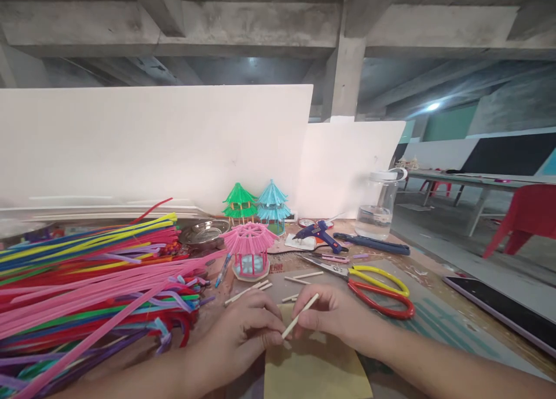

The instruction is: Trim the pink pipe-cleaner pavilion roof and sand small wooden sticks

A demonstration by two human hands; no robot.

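A short pale wooden stick [300,316] is pinched between both my hands, tilted up to the right. My left hand [249,324] grips its lower end between thumb and fingertips. Nearer its upper end, my right hand [324,312] has thumb and fingers closed on it. Under the hands lies a tan sheet [319,367], possibly sandpaper. Several more wooden sticks [249,293] rest just beyond my hands. Behind them stands a small pink pavilion model [249,245], with a green pavilion [240,202] and a blue pavilion [273,205] farther back.
Bundles of colourful pipe cleaners [95,289] cover the left side. Scissors [377,289] with yellow and red handles lie at right, near a blue glue gun [320,235], a blue-handled tool [373,244], a water bottle [377,208] and a phone [504,306]. A metal dish [206,232] sits behind.
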